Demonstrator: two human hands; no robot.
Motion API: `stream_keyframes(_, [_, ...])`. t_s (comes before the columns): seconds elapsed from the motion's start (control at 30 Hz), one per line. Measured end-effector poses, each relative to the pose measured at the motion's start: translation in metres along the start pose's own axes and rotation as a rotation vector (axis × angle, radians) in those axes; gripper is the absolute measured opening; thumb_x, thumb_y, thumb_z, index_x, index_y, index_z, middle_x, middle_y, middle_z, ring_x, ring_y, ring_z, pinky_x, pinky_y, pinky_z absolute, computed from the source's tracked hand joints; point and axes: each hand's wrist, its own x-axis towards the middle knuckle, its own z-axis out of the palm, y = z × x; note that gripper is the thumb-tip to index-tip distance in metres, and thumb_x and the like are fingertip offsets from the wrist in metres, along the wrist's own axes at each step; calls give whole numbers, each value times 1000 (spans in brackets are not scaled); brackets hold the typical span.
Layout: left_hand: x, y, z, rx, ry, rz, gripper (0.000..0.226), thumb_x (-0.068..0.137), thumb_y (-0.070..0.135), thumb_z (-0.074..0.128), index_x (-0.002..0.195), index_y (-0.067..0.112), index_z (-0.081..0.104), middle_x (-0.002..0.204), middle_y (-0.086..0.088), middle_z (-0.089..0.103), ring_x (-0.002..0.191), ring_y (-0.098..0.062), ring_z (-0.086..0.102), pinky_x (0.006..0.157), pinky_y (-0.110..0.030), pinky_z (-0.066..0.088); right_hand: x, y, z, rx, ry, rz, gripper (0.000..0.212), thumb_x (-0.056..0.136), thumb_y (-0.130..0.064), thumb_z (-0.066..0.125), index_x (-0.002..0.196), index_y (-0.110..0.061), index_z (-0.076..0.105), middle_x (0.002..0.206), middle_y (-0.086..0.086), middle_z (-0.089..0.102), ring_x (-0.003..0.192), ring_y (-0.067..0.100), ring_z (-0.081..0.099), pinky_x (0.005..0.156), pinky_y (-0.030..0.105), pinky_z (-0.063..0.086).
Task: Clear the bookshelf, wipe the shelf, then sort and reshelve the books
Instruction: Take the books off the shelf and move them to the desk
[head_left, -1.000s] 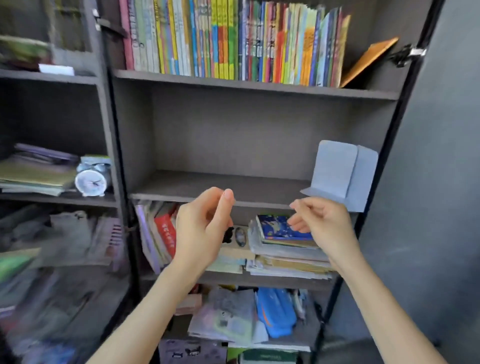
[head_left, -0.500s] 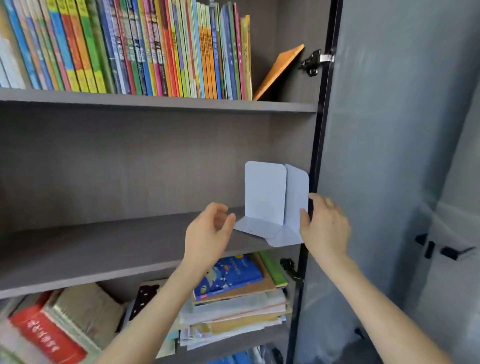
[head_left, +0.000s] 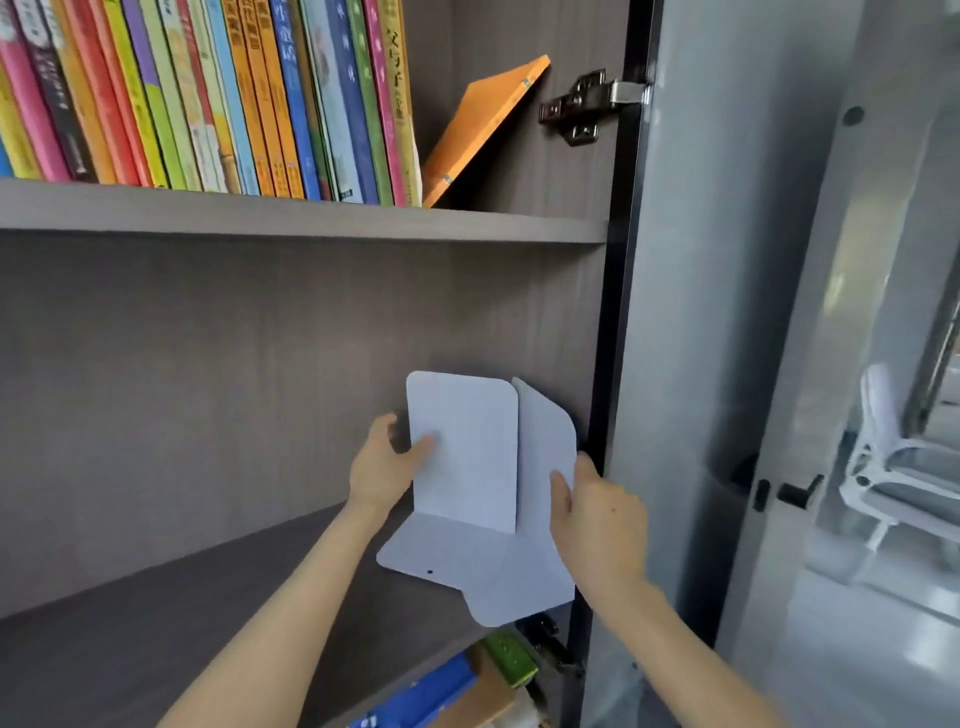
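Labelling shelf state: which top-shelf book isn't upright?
The orange book at the row's right end: it leans steeply rightward, while the other books stand packed nearly upright.

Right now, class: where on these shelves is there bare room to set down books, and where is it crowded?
Free: middle shelf, bare from the view's left edge to the blue bookends, gripped by left hand and right hand. Crowded: upper shelf, filled by upright books and a leaning orange book; stacked books below.

Two bare forearms (head_left: 270, 623), bare left grip (head_left: 384, 467), bare right grip (head_left: 597, 519)
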Motion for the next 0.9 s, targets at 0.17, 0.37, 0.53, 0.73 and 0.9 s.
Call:
stream_keyframes(0.17, [11,-11,17,-166,10,34,20,84,23,71,96,17,57,96,4,64,90,-17,61,77,-32,50,-12,-6,10,141,69,-49,4,78,-6,65,78,-5,60,40,-4,43,38,8,20,42,7,3])
stream_keyframes(0.37, [-4,-10,6,-249,-42,90,21,89,18,65,107,18,56,98,15,61,88,-4,59,65,-19,46,-6,4,4,367,-183,98,24,102,-19,40,112,-6,57,86,7,66,68,20,55,64,30,43])
stream_keyframes(0.53, [-23,0,-6,-327,37,126,15,89,10,64,90,25,63,97,7,68,92,-19,65,79,-38,55,-3,7,0,495,-129,181,20,101,-12,44,98,-1,60,76,0,60,64,17,51,54,13,36])
stream_keyframes(0.73, [-66,8,-33,-254,269,183,11,90,13,63,85,4,60,89,-19,63,80,-31,57,71,-44,47,-18,-5,-21,532,177,206,21,99,-22,49,87,-10,61,60,6,54,53,25,42,54,36,40])
stream_keyframes(0.9, [-138,24,-70,-247,466,165,20,90,13,63,84,-3,53,82,-21,54,72,-23,46,67,-37,38,-36,-16,-59,922,145,188,10,98,-27,53,92,-27,61,82,-19,64,80,1,60,65,23,49])
